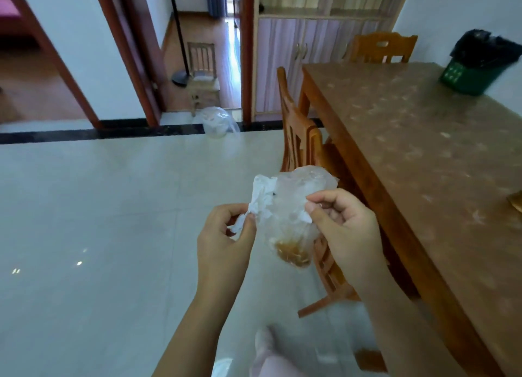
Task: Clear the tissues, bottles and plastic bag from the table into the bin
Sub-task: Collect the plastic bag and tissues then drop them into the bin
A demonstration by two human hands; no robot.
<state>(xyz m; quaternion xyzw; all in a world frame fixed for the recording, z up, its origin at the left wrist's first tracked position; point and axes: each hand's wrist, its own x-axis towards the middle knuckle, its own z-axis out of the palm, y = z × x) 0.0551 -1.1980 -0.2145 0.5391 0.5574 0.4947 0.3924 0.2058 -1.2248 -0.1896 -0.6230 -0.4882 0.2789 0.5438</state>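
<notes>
Holding: the left hand (pixel 226 232) and the right hand (pixel 344 227) carry a plastic bag (pixel 299 190) and a tissue (pixel 261 198) between them, low in the centre of the frame, over the pale tiled floor (pixel 99 207).
Left hand: thumb and fingertips pinch the lower tail of the white tissue; the other fingers are curled in.
Right hand: fingers curled, with thumb and forefinger pinching the bag's right edge; a scrap of white shows just beside the thumb.
Plastic bag: clear and crumpled, hanging between the two hands, with brown residue (pixel 292 253) gathered in its lowest corner.
Tissue: crumpled against the bag's left side; I cannot tell whether it lies inside the bag or against its outside.
Table (pixel 409 156): fills the right of the frame, wooden, with a patterned cover; the bag and tissue are off it, to its left.
Green bin (pixel 466 74): upper right, at the table's far end, fitted with a black liner, blurred.
Floor bin (pixel 216 122): upper centre, on the floor by a doorway, lined with clear plastic, well apart from the hands.
Chair (pixel 299 139): wooden, at the table's left side, just behind the bag.
Background: a fan stand (pixel 180 51) in the doorway and a pale cabinet (pixel 310 60) to its right.
</notes>
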